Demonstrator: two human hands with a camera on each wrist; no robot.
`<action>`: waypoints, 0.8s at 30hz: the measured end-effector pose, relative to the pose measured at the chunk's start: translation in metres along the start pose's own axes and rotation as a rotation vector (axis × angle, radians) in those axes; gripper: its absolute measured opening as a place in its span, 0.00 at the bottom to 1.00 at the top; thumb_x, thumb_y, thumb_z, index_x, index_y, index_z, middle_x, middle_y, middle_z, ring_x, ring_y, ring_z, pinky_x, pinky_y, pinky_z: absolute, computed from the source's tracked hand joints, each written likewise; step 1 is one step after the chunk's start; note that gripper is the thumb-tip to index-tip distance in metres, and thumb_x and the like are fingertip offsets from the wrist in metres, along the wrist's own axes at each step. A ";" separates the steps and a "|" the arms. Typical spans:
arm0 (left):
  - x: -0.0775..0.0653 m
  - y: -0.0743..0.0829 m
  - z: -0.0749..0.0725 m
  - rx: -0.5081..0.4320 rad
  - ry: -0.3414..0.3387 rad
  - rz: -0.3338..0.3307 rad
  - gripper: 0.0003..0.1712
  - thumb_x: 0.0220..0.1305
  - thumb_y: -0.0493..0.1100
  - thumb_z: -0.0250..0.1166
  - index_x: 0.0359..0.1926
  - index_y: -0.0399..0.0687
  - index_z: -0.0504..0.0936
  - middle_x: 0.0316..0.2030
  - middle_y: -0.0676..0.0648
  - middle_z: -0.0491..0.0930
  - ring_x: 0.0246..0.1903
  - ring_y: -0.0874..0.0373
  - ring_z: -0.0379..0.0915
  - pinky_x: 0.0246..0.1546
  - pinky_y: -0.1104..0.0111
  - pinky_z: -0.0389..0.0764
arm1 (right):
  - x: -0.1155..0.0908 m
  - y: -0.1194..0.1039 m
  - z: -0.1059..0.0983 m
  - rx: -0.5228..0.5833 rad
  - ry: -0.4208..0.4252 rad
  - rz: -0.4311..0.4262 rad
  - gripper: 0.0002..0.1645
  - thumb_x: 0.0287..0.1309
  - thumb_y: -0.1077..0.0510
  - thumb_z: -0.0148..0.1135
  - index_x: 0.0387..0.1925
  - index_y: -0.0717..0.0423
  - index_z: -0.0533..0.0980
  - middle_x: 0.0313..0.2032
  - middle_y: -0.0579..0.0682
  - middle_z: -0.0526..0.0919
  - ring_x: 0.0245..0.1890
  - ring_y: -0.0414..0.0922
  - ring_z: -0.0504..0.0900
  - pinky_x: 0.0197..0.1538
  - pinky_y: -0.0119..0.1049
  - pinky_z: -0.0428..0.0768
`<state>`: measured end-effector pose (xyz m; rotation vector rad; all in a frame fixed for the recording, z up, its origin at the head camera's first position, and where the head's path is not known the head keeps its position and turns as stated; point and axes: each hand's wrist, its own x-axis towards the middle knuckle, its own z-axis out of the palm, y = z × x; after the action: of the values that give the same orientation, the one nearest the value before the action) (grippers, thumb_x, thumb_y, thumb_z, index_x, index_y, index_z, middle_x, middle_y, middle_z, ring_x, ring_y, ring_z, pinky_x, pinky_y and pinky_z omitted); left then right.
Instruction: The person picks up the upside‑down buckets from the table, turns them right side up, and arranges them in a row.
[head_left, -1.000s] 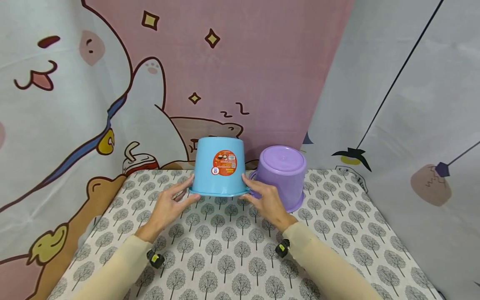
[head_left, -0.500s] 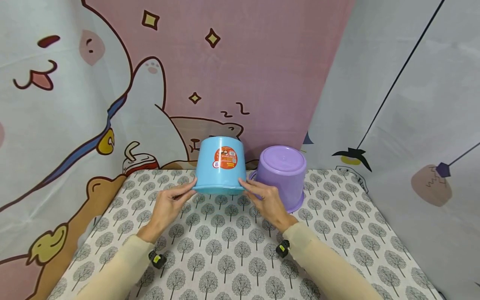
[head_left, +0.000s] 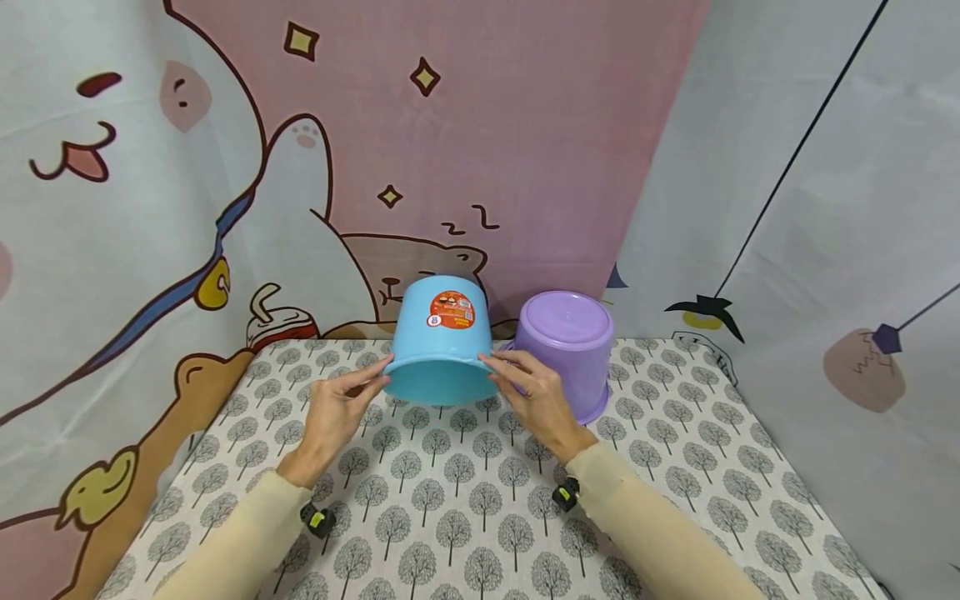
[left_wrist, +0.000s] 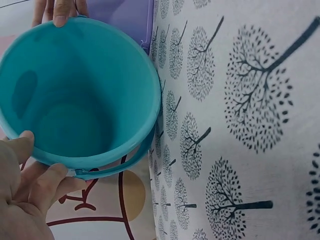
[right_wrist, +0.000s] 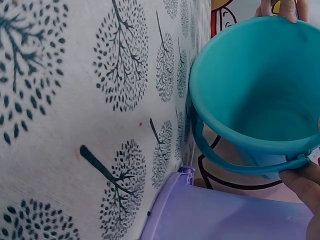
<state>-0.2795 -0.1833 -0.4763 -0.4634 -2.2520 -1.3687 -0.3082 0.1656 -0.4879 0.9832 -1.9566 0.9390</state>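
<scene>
A light blue bucket [head_left: 442, 329] with a round red label is tilted, its open mouth facing toward me in the head view. My left hand [head_left: 336, 415] pinches the rim on the left side between thumb and fingers. On the other side, my right hand [head_left: 542, 408] pinches the rim near the handle joint. Inside, the bucket [left_wrist: 75, 90] shows bare teal walls and floor in the left wrist view. The bucket's handle [right_wrist: 240, 167] hangs below the mouth in the right wrist view. Just right of it, a purple bucket [head_left: 567, 350] stands upside down, partly behind my right hand.
A tree-patterned cloth [head_left: 450, 517] covers the table under both buckets. Behind the table hangs a cartoon-printed curtain [head_left: 525, 167], close to the far edge. The purple bucket [right_wrist: 220, 215] sits close beside the blue one.
The blue bucket has tipped from nearly upside down so that its mouth now faces me and its base leans away. Both hands keep hold of the rim. The purple bucket has not moved.
</scene>
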 end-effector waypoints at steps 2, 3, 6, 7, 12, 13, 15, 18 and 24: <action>0.000 0.002 0.000 -0.009 0.012 0.006 0.21 0.75 0.33 0.79 0.65 0.49 0.94 0.56 0.34 0.94 0.16 0.75 0.76 0.09 0.79 0.65 | 0.002 -0.001 -0.001 -0.013 0.007 -0.002 0.28 0.65 0.74 0.81 0.65 0.57 0.92 0.56 0.62 0.94 0.46 0.53 0.98 0.53 0.30 0.96; 0.000 0.003 -0.001 -0.008 0.019 0.010 0.21 0.74 0.32 0.79 0.65 0.49 0.95 0.56 0.35 0.94 0.20 0.72 0.83 0.09 0.78 0.67 | 0.002 -0.002 -0.002 -0.017 0.012 -0.003 0.28 0.65 0.74 0.81 0.64 0.56 0.92 0.54 0.61 0.93 0.44 0.52 0.97 0.51 0.29 0.96; 0.000 0.005 -0.001 0.008 0.037 0.028 0.21 0.74 0.32 0.79 0.64 0.49 0.95 0.55 0.35 0.94 0.30 0.54 0.98 0.09 0.77 0.71 | 0.005 -0.004 -0.004 -0.025 0.032 -0.002 0.27 0.65 0.74 0.82 0.63 0.56 0.92 0.49 0.58 0.92 0.39 0.49 0.94 0.44 0.29 0.95; 0.000 0.006 -0.001 0.012 0.041 0.032 0.20 0.74 0.32 0.79 0.63 0.48 0.95 0.56 0.35 0.94 0.32 0.48 0.99 0.09 0.77 0.72 | 0.005 -0.004 -0.005 -0.031 0.037 -0.001 0.27 0.64 0.74 0.82 0.63 0.56 0.93 0.48 0.58 0.92 0.38 0.49 0.93 0.42 0.30 0.95; 0.001 0.011 -0.003 0.045 0.066 0.072 0.19 0.74 0.32 0.79 0.62 0.45 0.95 0.55 0.32 0.94 0.36 0.34 0.98 0.07 0.79 0.68 | 0.009 -0.007 -0.008 -0.046 0.039 0.007 0.27 0.65 0.73 0.83 0.63 0.56 0.93 0.45 0.57 0.91 0.36 0.48 0.92 0.39 0.31 0.94; 0.002 0.013 -0.003 0.054 0.072 0.083 0.19 0.73 0.32 0.79 0.62 0.45 0.96 0.55 0.32 0.94 0.36 0.33 0.98 0.07 0.79 0.68 | 0.010 -0.008 -0.009 -0.046 0.035 0.012 0.26 0.66 0.72 0.82 0.63 0.56 0.93 0.46 0.57 0.91 0.37 0.48 0.92 0.40 0.31 0.94; 0.002 0.015 -0.004 0.065 0.082 0.098 0.19 0.74 0.32 0.79 0.62 0.44 0.96 0.55 0.32 0.94 0.35 0.34 0.98 0.07 0.79 0.71 | 0.013 -0.010 -0.011 -0.041 0.031 0.018 0.26 0.66 0.72 0.82 0.64 0.56 0.92 0.46 0.58 0.92 0.38 0.49 0.93 0.41 0.30 0.95; 0.003 0.018 -0.005 0.088 0.092 0.117 0.18 0.74 0.33 0.79 0.62 0.44 0.95 0.56 0.32 0.94 0.39 0.32 0.97 0.13 0.78 0.80 | 0.016 -0.013 -0.015 -0.044 0.031 0.031 0.26 0.66 0.71 0.83 0.64 0.56 0.92 0.46 0.58 0.92 0.39 0.49 0.94 0.41 0.30 0.95; 0.004 0.024 -0.007 0.094 0.099 0.119 0.17 0.77 0.36 0.77 0.64 0.44 0.95 0.56 0.32 0.93 0.26 0.34 0.95 0.08 0.76 0.75 | 0.024 -0.020 -0.020 -0.064 0.023 0.065 0.26 0.68 0.70 0.82 0.65 0.55 0.92 0.47 0.58 0.93 0.35 0.46 0.92 0.38 0.28 0.93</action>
<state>-0.2695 -0.1784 -0.4532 -0.4789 -2.1617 -1.1940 -0.2957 0.1665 -0.4531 0.8731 -1.9975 0.9137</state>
